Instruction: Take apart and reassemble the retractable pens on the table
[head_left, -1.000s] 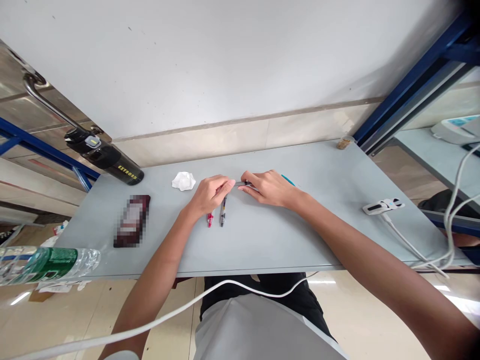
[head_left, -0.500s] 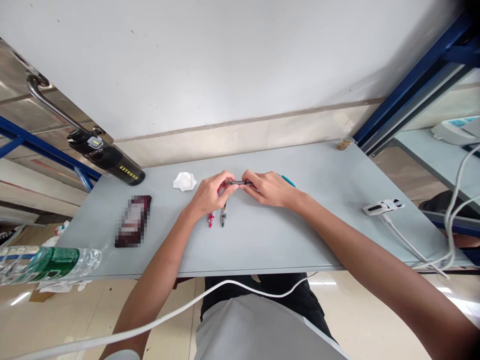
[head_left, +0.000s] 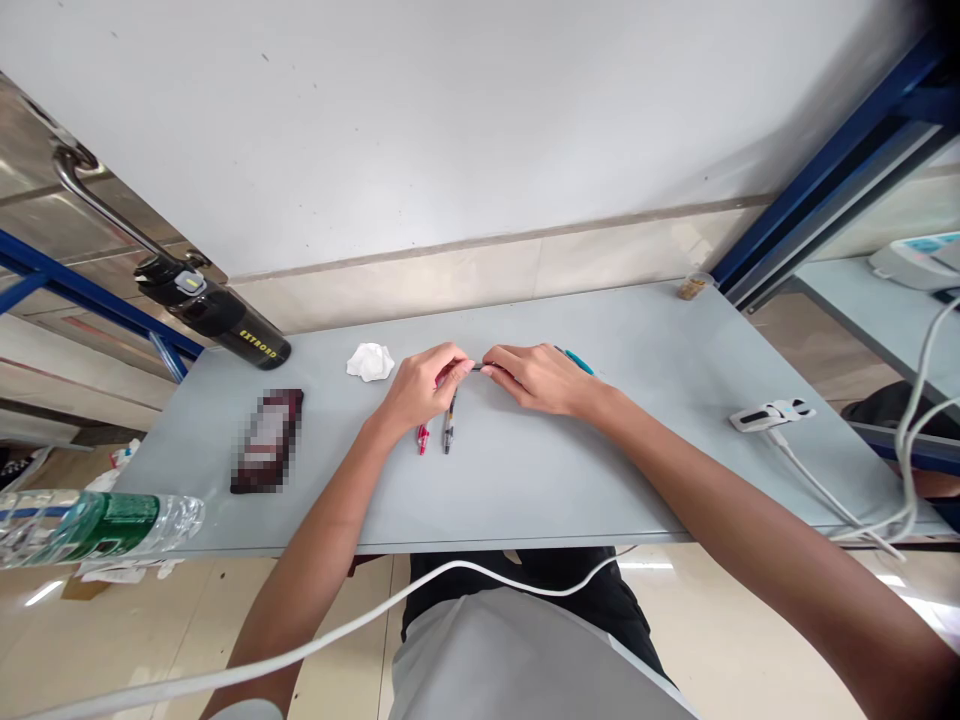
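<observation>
Over the middle of the table, my left hand pinches one end of a slim dark pen between thumb and fingers. The pen's other end is in the closed fingers of my right hand. Only a short stretch of it shows between the fingertips, so most of it is hidden. Below my left hand lie a red pen and a black-tipped clear pen, their upper parts partly covered by that hand. A teal pen lies just behind my right hand, partly hidden.
Left on the table are a crumpled white tissue, a blurred dark-red packet-like item, a black bottle and a clear water bottle. A white corded device and a small cup sit right. A white cable crosses in front.
My fingertips have drawn slightly apart along the pen, and my left thumb has shifted a little. Both hands keep their hold; the other things stay put.
</observation>
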